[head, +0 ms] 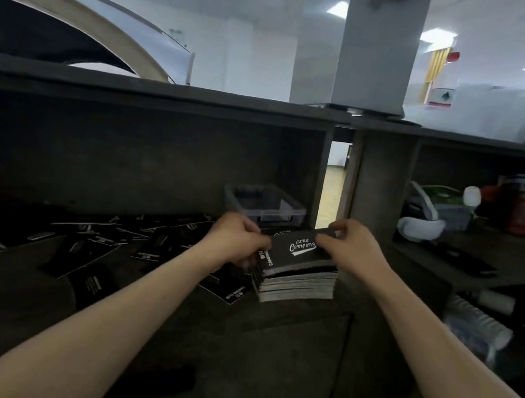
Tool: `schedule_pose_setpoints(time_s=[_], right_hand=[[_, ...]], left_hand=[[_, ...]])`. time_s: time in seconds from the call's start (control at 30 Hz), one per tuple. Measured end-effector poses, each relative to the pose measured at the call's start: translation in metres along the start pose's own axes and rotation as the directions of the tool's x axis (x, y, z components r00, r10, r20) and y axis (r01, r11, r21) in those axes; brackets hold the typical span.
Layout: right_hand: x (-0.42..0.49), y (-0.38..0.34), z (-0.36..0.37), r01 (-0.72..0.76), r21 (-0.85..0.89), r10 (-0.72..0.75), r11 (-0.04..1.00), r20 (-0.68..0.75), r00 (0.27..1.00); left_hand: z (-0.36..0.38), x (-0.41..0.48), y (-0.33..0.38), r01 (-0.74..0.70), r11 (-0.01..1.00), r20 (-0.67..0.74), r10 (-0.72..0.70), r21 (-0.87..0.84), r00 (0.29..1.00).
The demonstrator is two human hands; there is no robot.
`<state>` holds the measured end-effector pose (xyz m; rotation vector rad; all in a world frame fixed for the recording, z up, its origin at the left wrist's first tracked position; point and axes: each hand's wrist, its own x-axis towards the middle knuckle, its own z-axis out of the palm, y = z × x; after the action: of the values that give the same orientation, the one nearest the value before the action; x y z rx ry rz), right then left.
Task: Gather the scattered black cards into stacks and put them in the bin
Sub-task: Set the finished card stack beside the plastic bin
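1. Evenly now: left hand (239, 243) and right hand (355, 245) each pinch one end of the top cards (298, 248), fingers curled round them.
2. Square them onto the stack (298, 286) beneath before letting go.
3. To the left lie loose cards (101, 241); the bin (265, 204) sits just behind.

White script on the top card (298, 248) of the stack (300, 286) reads roughly "Club Campers"; the white print on the scattered cards (97, 242) is too small to read.
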<state>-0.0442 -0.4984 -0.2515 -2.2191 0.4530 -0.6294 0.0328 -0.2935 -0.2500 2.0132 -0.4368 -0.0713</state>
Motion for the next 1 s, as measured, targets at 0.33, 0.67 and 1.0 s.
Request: schedule_pose_setpoints(time_s=[0.33, 0.67, 1.0], right_hand=[[-0.028, -0.001, 0.026, 0.218, -0.433, -0.356, 0.875, -0.271, 0.894], [-0.044, -0.078, 0.172, 0.627, -0.397, -0.391, 0.67, 0.529, 0.753], [0.022, -0.11, 0.282, 0.459, -0.419, -0.104, 0.783, 0.64, 0.761]], left_hand=[[-0.04, -0.013, -0.051, -0.164, 0.843, -0.152, 0.277, 0.512, 0.949], [-0.201, -0.042, -0.16, -0.016, 0.607, 0.058, -0.051, 0.794, 0.997], [-0.214, 0.018, -0.191, 0.199, 0.614, -0.019, -0.286, 0.764, 0.958]])
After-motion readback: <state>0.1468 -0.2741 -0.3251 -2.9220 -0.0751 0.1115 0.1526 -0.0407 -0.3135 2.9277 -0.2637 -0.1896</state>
